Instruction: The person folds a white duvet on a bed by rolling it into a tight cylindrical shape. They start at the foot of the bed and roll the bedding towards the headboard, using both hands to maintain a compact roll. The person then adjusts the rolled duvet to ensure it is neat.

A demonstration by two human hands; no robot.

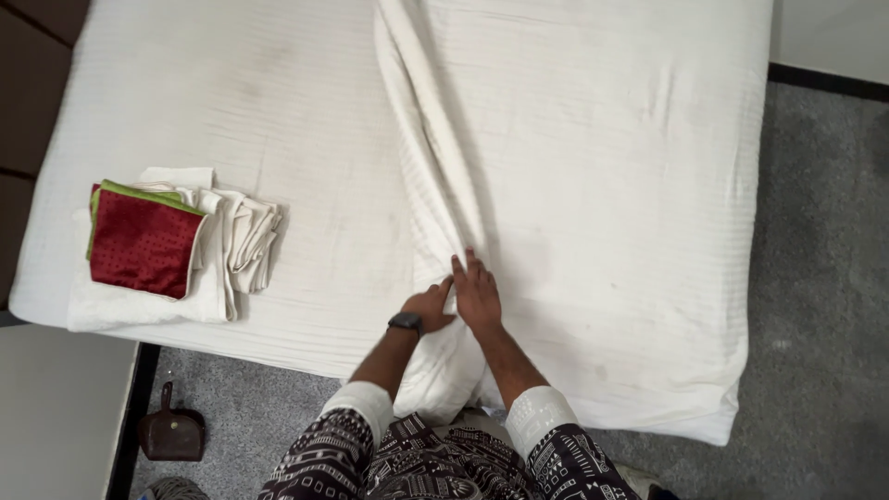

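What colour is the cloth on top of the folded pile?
Dark red cloth with tiny dots, green edge; head view.

Even, soft overhead light, fairly bright. White bed sheet [593, 185] near clipping, weave still readable. Soft shadows along the sheet fold and beside the folded linen stack [185, 245] near the bed's left edge. Mostly sharp; slight wide-angle bowing at frame edges.

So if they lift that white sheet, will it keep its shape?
Probably not. The sheet bunches into soft folds where the left hand and right hand press it, so it looks floppy. It spans much of the bed, so likely bulky and apt to drag.
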